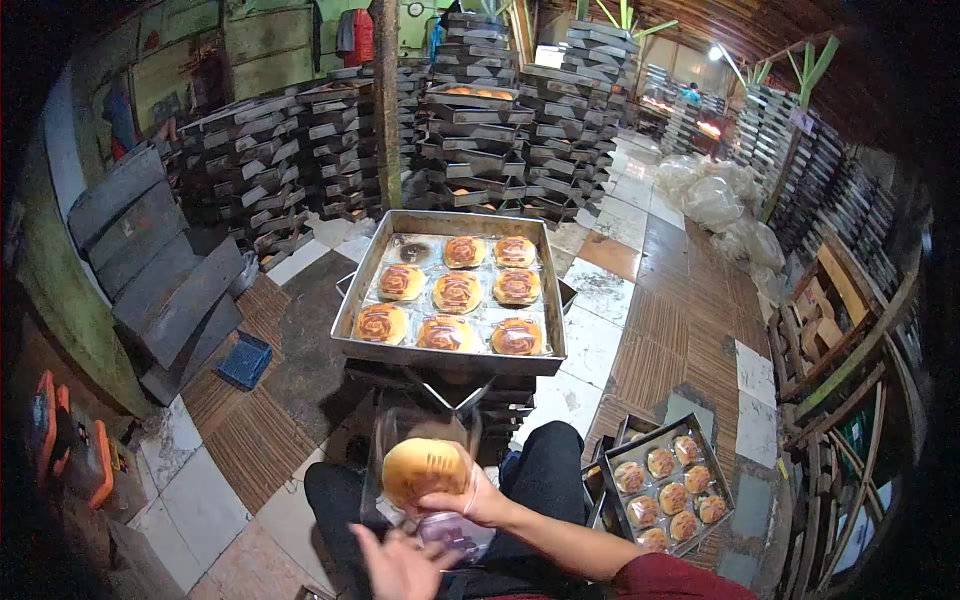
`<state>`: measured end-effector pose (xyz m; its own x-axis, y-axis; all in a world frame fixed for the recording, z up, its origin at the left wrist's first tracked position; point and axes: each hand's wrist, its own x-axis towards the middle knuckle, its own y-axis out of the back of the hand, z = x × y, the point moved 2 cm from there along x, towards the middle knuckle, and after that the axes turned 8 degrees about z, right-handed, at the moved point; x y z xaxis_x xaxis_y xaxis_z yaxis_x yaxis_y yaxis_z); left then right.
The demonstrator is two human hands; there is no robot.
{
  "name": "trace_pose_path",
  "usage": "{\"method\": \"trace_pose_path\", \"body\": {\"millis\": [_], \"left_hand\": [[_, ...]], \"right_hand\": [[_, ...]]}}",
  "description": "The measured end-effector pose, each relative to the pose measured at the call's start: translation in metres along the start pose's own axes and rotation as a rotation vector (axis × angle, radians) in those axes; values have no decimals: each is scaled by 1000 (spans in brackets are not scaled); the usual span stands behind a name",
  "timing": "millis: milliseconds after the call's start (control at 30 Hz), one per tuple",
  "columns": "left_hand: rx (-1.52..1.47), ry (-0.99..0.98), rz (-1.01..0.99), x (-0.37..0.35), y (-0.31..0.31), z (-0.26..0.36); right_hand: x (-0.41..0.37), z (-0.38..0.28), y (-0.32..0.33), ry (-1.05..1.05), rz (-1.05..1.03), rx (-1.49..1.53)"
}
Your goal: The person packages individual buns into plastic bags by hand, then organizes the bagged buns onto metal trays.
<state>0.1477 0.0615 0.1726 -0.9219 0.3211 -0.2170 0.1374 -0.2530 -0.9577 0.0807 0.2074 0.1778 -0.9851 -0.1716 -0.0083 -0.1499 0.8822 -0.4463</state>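
Above my lap, my right hand [474, 499] grips a round golden bun [424, 470], its thumb across the lower edge. Clear plastic wrap [398, 432] shows around the bun, and a purple-printed part of plastic [452, 533] hangs just below. My left hand [402, 562] is lower and to the left, fingers spread beside that printed plastic and slightly blurred. Ahead of my knees stands a metal baking tray [455, 358] holding several wrapped buns [457, 292] with brown swirled tops. Its back left spot shows dark bare metal.
On my right, a second tray [620, 500] of wrapped buns sits low by my knee. Tall stacks of dark trays [470, 150] line the back. A blue basket [244, 360] lies on the left floor; plastic bags [715, 190] are heaped at the right.
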Motion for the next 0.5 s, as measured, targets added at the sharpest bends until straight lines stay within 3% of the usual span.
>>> {"method": "trace_pose_path", "body": {"millis": [33,67,100,167,267,333,367,400,433,467,500], "left_hand": [[-72,-12,-131,-4,10,10],[490,-376,562,-1,24,26],[491,-473,568,-8,24,40],[821,-508,491,-23,43,48],[1079,-574,706,-34,102,45],[1259,-657,717,-30,125,42],[1341,-703,708,-28,124,41],[1403,-795,755,-21,122,39],[1545,-759,741,-17,82,41],[1449,-729,732,-9,93,43],[1356,-699,719,0,104,45]], "right_hand": [[1,8,2,-115,-38,87],[-2,19,2,-84,-83,16],[-6,33,0,-52,-129,-52],[-22,68,-9,-22,-232,-342],[-52,119,-21,-168,-137,-373],[-56,146,-19,-237,43,-439],[-52,140,-20,-253,28,-440],[-42,129,-19,-99,43,-645],[-33,117,-21,67,51,-844],[-26,115,-24,120,35,-814],[-23,99,-30,40,39,-805]]}}
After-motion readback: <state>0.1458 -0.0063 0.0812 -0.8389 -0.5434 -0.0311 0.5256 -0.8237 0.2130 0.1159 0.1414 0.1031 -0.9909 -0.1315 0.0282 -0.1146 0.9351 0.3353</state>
